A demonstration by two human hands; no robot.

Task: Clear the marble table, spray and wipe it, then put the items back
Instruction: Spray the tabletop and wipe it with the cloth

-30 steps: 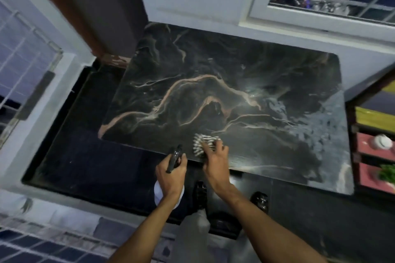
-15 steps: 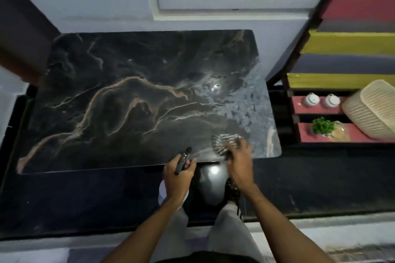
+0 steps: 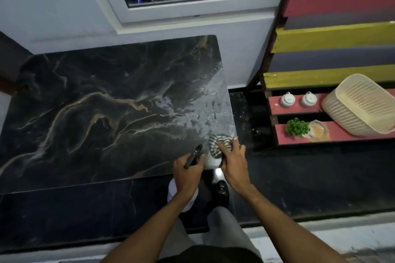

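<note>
The dark marble table (image 3: 89,113) with tan veins fills the left of the head view; its right side is wet with droplets. My right hand (image 3: 234,161) presses a striped cloth (image 3: 215,145) onto the table's near right corner. My left hand (image 3: 188,174) grips a spray bottle (image 3: 193,156) just off the near edge; the black nozzle points up-right and the white body hangs below the hand, mostly hidden.
A striped wooden pallet shelf (image 3: 333,38) stands to the right, holding two small white jars (image 3: 287,99), a green plant (image 3: 298,127), a glass dish (image 3: 319,131) and a cream basket (image 3: 361,105). A white wall and window frame (image 3: 192,9) back the table. Black floor tiles (image 3: 310,177) lie below.
My right hand has slid the cloth rightward along the near edge to the table's right corner. The left hand with the bottle followed. My view turned right toward the shelf.
</note>
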